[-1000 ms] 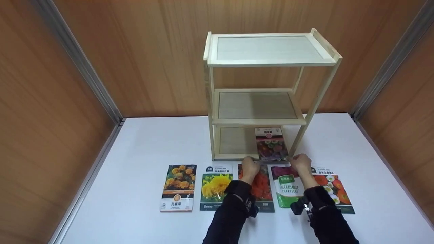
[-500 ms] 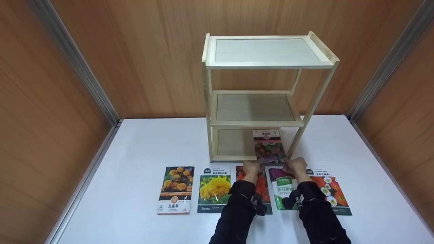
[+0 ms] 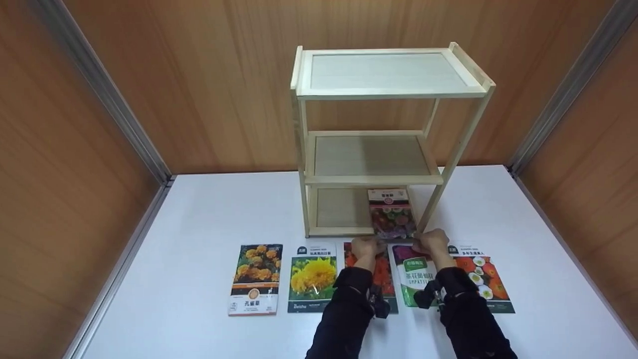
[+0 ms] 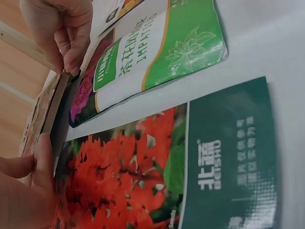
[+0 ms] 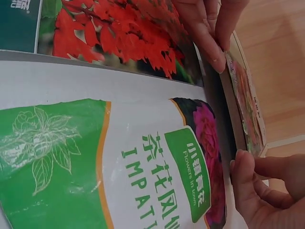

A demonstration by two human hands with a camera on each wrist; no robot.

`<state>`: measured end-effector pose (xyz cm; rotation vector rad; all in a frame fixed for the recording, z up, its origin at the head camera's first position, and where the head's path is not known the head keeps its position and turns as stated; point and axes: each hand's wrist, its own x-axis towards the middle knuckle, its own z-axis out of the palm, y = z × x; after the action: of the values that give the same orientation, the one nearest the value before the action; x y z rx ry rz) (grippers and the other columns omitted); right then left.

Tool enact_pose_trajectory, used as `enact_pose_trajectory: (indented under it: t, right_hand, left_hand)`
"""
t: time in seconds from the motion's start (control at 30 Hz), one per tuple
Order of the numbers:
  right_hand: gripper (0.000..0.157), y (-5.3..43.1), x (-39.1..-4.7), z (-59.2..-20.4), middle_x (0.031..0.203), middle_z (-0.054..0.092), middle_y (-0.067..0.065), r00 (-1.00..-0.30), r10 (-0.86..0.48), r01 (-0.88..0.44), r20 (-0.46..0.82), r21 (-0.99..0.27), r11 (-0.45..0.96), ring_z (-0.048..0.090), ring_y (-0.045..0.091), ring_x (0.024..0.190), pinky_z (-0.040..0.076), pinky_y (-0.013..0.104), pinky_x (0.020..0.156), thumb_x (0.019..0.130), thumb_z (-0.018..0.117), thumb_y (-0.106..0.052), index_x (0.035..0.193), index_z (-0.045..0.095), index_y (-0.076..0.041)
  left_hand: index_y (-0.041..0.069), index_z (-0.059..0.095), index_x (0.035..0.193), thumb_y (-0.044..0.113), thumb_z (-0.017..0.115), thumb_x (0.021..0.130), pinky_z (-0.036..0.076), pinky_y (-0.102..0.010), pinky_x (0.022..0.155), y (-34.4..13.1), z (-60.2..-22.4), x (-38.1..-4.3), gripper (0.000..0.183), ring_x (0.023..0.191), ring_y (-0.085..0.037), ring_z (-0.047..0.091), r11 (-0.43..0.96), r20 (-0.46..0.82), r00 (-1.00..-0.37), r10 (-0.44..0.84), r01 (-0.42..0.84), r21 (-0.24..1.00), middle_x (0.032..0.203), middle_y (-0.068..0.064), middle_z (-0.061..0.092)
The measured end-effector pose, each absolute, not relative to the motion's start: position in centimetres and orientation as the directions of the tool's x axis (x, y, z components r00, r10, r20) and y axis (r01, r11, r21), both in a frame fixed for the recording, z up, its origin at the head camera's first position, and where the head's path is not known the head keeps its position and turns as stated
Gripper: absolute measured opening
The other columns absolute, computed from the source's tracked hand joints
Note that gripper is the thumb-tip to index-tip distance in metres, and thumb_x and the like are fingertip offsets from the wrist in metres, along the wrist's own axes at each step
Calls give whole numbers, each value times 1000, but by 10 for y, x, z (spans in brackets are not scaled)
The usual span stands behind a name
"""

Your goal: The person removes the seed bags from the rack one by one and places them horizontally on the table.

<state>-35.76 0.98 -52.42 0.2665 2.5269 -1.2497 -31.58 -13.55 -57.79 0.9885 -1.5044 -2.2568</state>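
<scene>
A seed packet with mixed flowers and a white top point(image 3: 392, 214) lies on the right part of the bottom shelf point(image 3: 344, 207) of a small wooden rack. Its near edge sits by the shelf's front rail. My left hand point(image 3: 366, 248) pinches the near left corner; in the left wrist view the thumb and fingers of this hand point(image 4: 28, 183) meet there. With thumb and fingertips, my right hand point(image 3: 432, 243) pinches the near right corner, as the right wrist view shows of that hand point(image 5: 267, 183). Under the hands lie a red-flower packet point(image 3: 383, 279) and a green-and-white impatiens packet point(image 3: 411, 279).
On the white table point(image 3: 199, 214) lie a marigold packet point(image 3: 256, 279), a yellow-flower packet point(image 3: 313, 279) and a poppy packet point(image 3: 486, 279), in one row before the rack. Above the packet, the rack's middle shelf point(image 3: 371, 155) and top shelf point(image 3: 386, 72) overhang.
My left hand has come slightly inward at the packet's near edge. The packet and right hand stay nearly in place; the head view has shifted a little.
</scene>
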Motion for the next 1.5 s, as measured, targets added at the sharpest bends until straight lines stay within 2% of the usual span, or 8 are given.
enact_pose_trajectory:
  t: [0.07,0.1,0.23,0.47,0.7,1.03,1.27,1.5]
  right_hand:
    - [43,9,-357,-522,69,60,9,-929,-1,301,-369,-758,579,58,14,59,49,29,59,81,58,-18,104,53,18]
    - [43,9,-357,-521,67,60,7,-920,-20,320,-391,-779,539,59,12,57,50,28,56,82,57,-17,106,51,18]
    - [45,8,-356,-521,62,59,5,-890,-101,386,-445,-852,354,60,9,53,51,23,54,86,53,-13,115,42,20]
    - [39,8,-335,-526,63,59,6,-888,-205,370,-411,-904,213,59,11,53,51,23,55,87,52,-9,111,43,21]
    - [37,9,-312,-534,68,61,7,-866,-265,356,-423,-896,267,60,13,58,51,25,57,87,55,-12,108,49,18]
    - [33,10,-308,-533,67,62,10,-828,-342,328,-445,-878,347,61,14,57,52,25,57,84,60,-18,95,58,13]
    - [36,4,-319,-527,64,60,8,-862,-280,284,-423,-859,426,60,14,52,52,27,53,88,53,-15,103,50,17]
    - [51,-11,-338,-531,77,55,10,-882,-239,305,-407,-878,369,57,13,59,52,27,60,87,56,-16,119,37,19]
  left_hand:
    - [-12,61,90,-13,57,76,52,-35,55,-140,-566,-307,14,59,-27,63,-449,-414,-741,-529,-169,877,68,-21,63]
    - [-13,60,96,-12,57,77,53,-37,60,-142,-550,-298,19,64,-29,64,-459,-451,-728,-517,-210,864,72,-23,63]
    - [-16,54,105,-10,57,79,53,-35,61,-147,-537,-286,28,64,-28,64,-477,-435,-756,-489,-186,859,75,-24,63]
    - [-19,52,98,-8,53,80,53,-30,58,-160,-539,-267,21,61,-24,64,-456,-394,-820,-416,-188,870,74,-24,63]
    - [-17,54,95,-5,54,81,53,-30,58,-172,-548,-245,18,57,-22,63,-390,-398,-836,-377,-246,887,70,-21,63]
    - [-11,54,85,0,58,81,53,-32,57,-185,-556,-240,14,61,-29,64,-240,-336,-851,-405,-255,937,72,-26,62]
    - [-7,56,85,14,63,80,52,-30,54,-196,-551,-249,23,58,-26,63,-56,-245,-857,-454,-247,967,70,-19,61]
    - [-4,58,91,19,62,82,51,-32,55,-198,-545,-263,24,57,-20,57,-50,-266,-840,-473,-275,960,76,-9,56]
